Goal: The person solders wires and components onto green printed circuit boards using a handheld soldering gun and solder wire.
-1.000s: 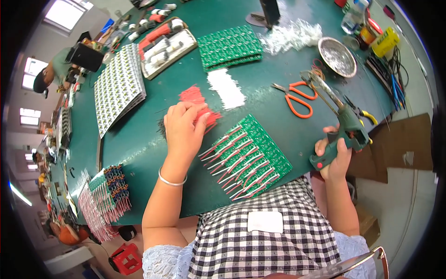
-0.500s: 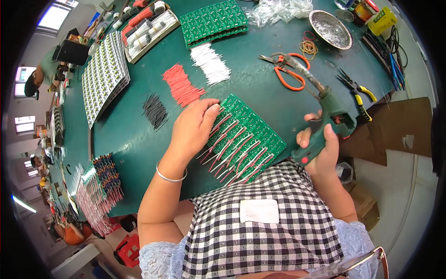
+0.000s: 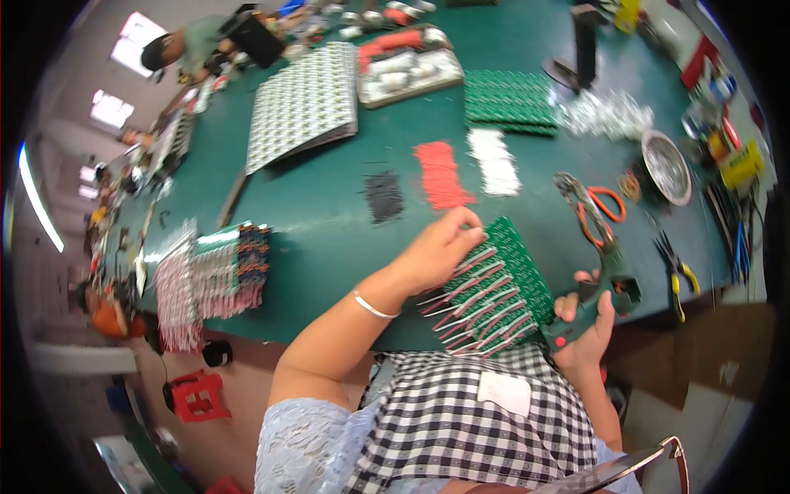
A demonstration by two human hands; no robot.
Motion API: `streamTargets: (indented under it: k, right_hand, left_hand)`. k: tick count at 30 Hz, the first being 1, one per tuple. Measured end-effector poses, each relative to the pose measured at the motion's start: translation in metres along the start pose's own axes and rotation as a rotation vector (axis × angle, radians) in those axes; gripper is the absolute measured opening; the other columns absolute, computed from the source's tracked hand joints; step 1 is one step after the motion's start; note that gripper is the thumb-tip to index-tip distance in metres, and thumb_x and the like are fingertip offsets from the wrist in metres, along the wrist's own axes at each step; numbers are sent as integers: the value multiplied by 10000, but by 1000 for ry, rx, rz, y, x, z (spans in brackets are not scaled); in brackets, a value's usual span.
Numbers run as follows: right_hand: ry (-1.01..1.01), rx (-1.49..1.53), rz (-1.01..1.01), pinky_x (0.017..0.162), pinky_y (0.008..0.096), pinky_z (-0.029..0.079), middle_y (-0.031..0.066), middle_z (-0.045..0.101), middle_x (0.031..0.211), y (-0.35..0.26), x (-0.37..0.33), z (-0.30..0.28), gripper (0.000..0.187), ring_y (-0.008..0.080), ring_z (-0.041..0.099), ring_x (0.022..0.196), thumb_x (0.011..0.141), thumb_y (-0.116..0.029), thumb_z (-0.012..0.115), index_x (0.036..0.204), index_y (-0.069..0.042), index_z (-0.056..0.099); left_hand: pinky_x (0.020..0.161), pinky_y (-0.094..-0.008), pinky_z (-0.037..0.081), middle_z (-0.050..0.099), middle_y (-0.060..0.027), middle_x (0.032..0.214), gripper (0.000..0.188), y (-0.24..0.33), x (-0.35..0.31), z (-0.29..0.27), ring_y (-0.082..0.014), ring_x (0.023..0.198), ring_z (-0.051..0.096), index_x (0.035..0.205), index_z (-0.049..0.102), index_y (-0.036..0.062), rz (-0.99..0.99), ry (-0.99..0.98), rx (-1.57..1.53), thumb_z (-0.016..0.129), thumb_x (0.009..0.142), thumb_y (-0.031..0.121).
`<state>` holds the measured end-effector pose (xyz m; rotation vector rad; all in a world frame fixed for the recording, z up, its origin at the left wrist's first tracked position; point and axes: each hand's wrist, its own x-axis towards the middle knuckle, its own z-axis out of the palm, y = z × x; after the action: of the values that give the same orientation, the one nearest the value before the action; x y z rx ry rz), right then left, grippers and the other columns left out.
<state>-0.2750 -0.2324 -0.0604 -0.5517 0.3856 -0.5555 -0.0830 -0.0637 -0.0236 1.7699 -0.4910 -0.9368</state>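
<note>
My left hand (image 3: 436, 253) pinches the far left corner of a green circuit board (image 3: 523, 257) at the table's near edge. Rows of red and white wires (image 3: 485, 309) lie across the board, their ends hanging over its left side. My right hand (image 3: 588, 329) is wrapped round the green handle of a soldering gun (image 3: 615, 265), right of the board. The gun's barrel points away from me, toward orange-handled cutters (image 3: 607, 203). Just beyond my left hand are loose bundles of red wires (image 3: 443, 174), white wires (image 3: 494, 163) and black wires (image 3: 383, 198).
Stacked green boards (image 3: 510, 99), a tray of tubes (image 3: 411, 70) and white panels (image 3: 304, 103) stand farther back. A metal bowl (image 3: 665, 169) and yellow-handled pliers (image 3: 678, 276) lie right. Wired boards (image 3: 226, 267) sit left. Another person (image 3: 193, 49) is at the far left.
The whole view has swung left, so the table's things appear farther right. My left hand still grips the board's corner, and the soldering gun stays in my right hand.
</note>
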Motion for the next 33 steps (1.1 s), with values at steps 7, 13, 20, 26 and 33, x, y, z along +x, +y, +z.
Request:
streamTargets:
  k: [7,13,20,26,33]
  right_hand:
    - [-48,-29,-155,621,277,405,99,529,1166,-16,29,-17,347,108,477,601,971,-296,390,1232,-68,409]
    - [-81,-33,-151,616,262,396,82,519,1172,-15,32,-14,360,99,478,609,979,-299,370,1246,-60,394]
    - [-110,-60,-122,623,267,402,86,534,1162,-17,36,-11,358,99,475,598,978,-291,374,1243,-51,398]
    - [-131,-46,-124,642,257,400,86,516,1183,-16,33,-16,357,96,440,613,980,-265,375,1256,-40,400]
    - [-132,-28,-121,640,265,402,94,515,1191,-17,32,-14,357,102,442,610,983,-265,372,1259,-40,401]
  left_hand:
    - [539,-192,394,433,75,764,154,45,-60,-92,-25,664,397,1076,504,106,153,451,-175,504,941,179]
    - [703,-255,473,560,0,929,275,26,-186,-241,-86,827,530,1190,511,91,253,986,-172,490,953,227]
    - [793,-288,476,597,-21,1063,281,-62,-268,-302,-119,946,561,1192,530,87,-94,1122,-173,469,963,239]
    - [754,-273,458,612,-14,956,281,-83,-271,-322,-105,864,555,1166,537,47,-209,1150,-5,483,956,226]
    - [726,-285,464,666,-68,879,256,-79,-271,-352,-154,783,604,1022,639,-6,-302,1176,526,580,878,199]
